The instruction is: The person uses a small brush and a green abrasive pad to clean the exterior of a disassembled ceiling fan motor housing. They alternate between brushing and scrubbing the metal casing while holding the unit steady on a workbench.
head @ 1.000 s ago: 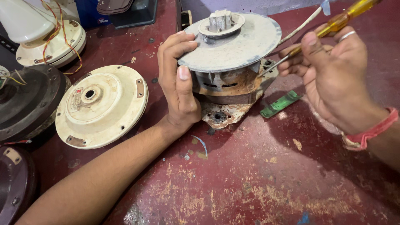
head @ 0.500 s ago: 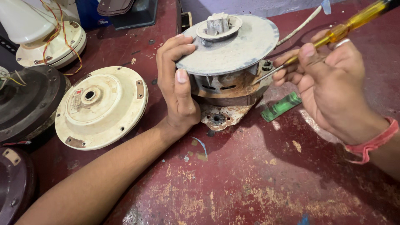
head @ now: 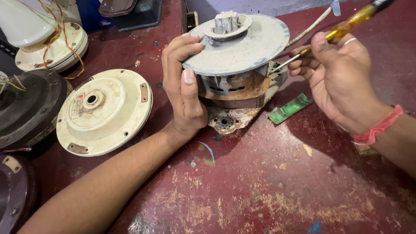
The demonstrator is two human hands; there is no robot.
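Left hand (head: 184, 93) wraps the side of the motor (head: 238, 65), fingers curled over the rim of its grey top disc, thumb pressed flat against the rusty housing below, so a firm bracing grip. The motor sits near the middle-back of the worn red workbench (head: 268, 186), tilted a little on its rusted mounting bracket (head: 225, 121). Right hand (head: 342, 82) pinches the yellow-handled screwdriver (head: 342, 28) between thumb and fingers; its shaft runs down-left and the tip goes in under the disc edge on the motor's right side, exact contact point hidden. A green circuit board (head: 289, 109) lies just beside the motor base, below the right hand. A white cable (head: 310, 27) trails off behind the motor. To the left: a cream round cover (head: 104, 112), dark fan housings (head: 26, 108), and a white housing with orange wires (head: 43, 39), all well apart from the work. To do this well, judging by the setup: keep the left hand clamping hard so the body does not rock, keep the blade in line with the slot, apply steady pressure, and keep the left thumb clear of the tip's path if it slips.
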